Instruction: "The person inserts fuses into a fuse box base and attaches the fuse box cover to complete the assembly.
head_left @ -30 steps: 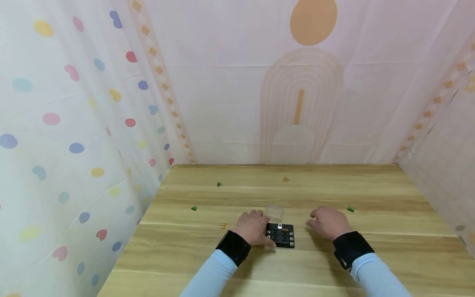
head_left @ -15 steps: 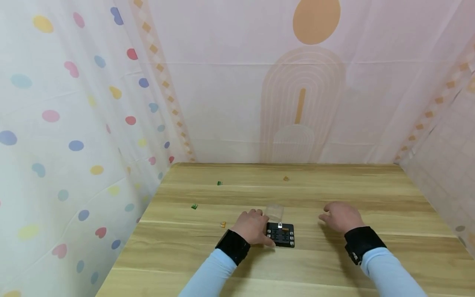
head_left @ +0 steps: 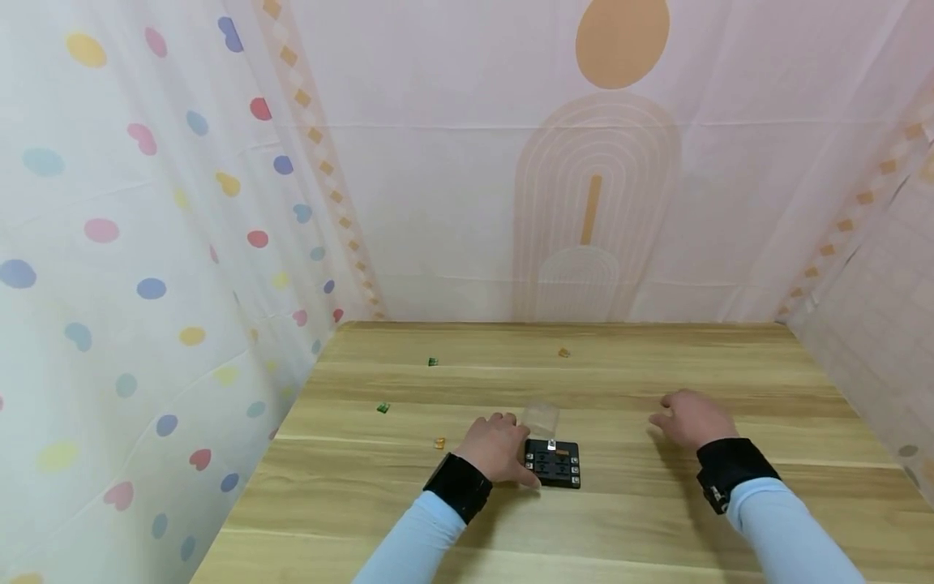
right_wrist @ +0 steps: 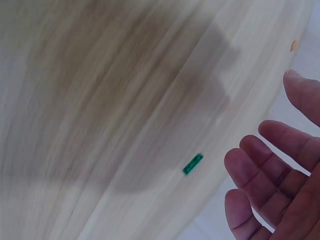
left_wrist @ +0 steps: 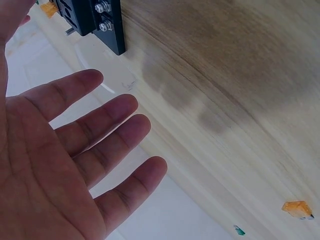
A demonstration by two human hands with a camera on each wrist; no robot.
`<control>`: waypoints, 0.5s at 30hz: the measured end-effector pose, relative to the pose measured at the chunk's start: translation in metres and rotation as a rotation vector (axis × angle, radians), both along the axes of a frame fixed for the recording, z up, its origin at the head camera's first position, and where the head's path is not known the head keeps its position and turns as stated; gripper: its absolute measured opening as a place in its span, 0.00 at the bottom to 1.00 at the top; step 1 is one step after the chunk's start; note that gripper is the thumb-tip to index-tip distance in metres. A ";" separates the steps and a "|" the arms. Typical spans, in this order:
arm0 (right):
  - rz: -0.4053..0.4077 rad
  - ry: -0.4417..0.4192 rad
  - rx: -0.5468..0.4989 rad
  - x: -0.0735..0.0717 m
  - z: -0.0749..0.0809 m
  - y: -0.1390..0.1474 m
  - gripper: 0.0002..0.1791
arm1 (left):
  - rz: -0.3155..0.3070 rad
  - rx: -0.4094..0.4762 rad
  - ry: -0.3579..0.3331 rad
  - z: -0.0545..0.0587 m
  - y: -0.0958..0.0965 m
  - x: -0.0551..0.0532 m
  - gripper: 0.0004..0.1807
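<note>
A black fuse block [head_left: 552, 465] lies on the table, an orange blade fuse [head_left: 562, 453] seated near its top edge. Its clear cover [head_left: 541, 420] is just behind it. Along the block's left side is my left hand [head_left: 498, 450], thumb at the near corner; in the left wrist view its fingers are spread, holding nothing. Over to the right, my right hand [head_left: 696, 418] hovers above the table with relaxed fingers and nothing in them. Close to those fingers in the right wrist view lies a green blade fuse [right_wrist: 193, 164], which the hand hides in the head view.
Two green fuses, a nearer green fuse [head_left: 383, 408] and a farther green fuse [head_left: 433, 362], lie on the left part of the wooden table [head_left: 467, 535]. One orange fuse [head_left: 439, 444] is beside the left hand, another orange fuse [head_left: 564, 353] near the back edge. Patterned curtains [head_left: 438, 203] hang behind.
My right hand has moved right and a little away from me, and now covers the green fuse there in the head view. The left hand and the fuse block have stayed put.
</note>
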State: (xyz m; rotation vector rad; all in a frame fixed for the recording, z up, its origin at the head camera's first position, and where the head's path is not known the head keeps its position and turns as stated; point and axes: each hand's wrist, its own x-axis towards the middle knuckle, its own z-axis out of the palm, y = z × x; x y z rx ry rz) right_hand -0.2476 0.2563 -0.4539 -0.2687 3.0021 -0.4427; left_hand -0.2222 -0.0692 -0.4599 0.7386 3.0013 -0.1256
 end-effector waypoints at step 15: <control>-0.059 -0.025 0.004 -0.008 0.010 0.030 0.24 | 0.021 0.026 -0.021 0.004 -0.005 0.002 0.41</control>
